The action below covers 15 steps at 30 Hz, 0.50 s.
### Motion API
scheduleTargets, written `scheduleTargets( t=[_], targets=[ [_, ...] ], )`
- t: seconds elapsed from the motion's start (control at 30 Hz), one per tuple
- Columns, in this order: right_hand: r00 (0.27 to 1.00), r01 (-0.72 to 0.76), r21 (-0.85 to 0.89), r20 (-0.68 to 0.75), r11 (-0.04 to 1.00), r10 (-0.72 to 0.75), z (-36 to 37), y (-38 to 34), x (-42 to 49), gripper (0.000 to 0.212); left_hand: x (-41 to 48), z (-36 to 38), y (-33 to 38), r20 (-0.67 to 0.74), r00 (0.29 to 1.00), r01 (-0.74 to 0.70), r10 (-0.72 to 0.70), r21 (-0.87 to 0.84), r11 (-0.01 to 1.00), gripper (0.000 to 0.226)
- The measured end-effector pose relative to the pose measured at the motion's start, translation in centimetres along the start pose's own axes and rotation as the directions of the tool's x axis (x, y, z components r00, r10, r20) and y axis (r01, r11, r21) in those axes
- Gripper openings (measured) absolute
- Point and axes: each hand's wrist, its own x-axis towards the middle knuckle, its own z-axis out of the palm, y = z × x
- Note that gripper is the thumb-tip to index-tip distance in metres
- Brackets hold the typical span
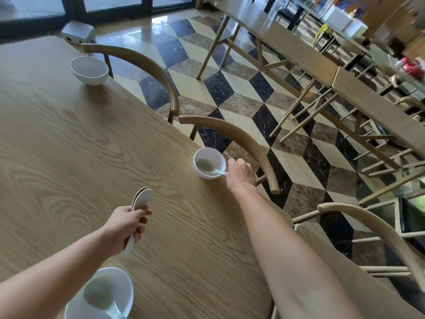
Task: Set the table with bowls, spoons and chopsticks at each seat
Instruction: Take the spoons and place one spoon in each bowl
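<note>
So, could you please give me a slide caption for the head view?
Right hand sets a spoon in the middle bowl while left hand holds more spoons.

Wooden table [92, 139]: three white bowls stand along its right edge. Far bowl [90, 77] sits beside a chair [147, 65]. Middle bowl [207, 151] holds the middle spoon [205, 166]; the right hand [240, 174] pinches its handle at the rim. Near bowl [125, 284] holds the near spoon [101, 295]. The left hand [127, 223], above the table between the near and middle bowls, grips the stacked spoons [143, 199] by their handles, with the scoops pointing away.
</note>
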Motion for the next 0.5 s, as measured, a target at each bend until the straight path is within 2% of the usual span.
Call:
scheduleTargets(
  t=[0.1,0.23,0.33,0.4,0.5],
  targets=[
    [0.998,-0.009,0.008,-0.068,1.000,0.010,-1.4,0.5,-1.7,0.008,-1.6,0.4,0.2,0.013,1.000,-0.002,0.002,0.014,1.000,0.017],
    [0.995,-0.043,0.123,-0.089,0.992,0.054,-2.9,1.1,-6.5,0.011,-4.9,1.1,0.7,0.071,0.997,0.018,-0.019,0.016,1.000,0.018],
    [0.995,-0.097,0.297,0.033,0.950,0.091,-3.5,0.8,-11.3,0.012,-7.8,1.4,0.8,0.153,0.987,0.048,-0.043,-0.029,0.998,0.019],
    [0.986,-0.142,0.436,0.141,0.889,0.089,-3.6,0.1,-14.7,0.013,-9.8,1.5,0.4,0.191,0.980,0.061,-0.050,-0.053,0.997,0.019],
    [0.974,-0.176,0.597,0.221,0.783,0.051,-3.7,-1.7,-19.6,0.013,-13.0,1.3,-0.9,0.235,0.972,0.036,-0.014,-0.091,0.995,0.018]
  ],
)
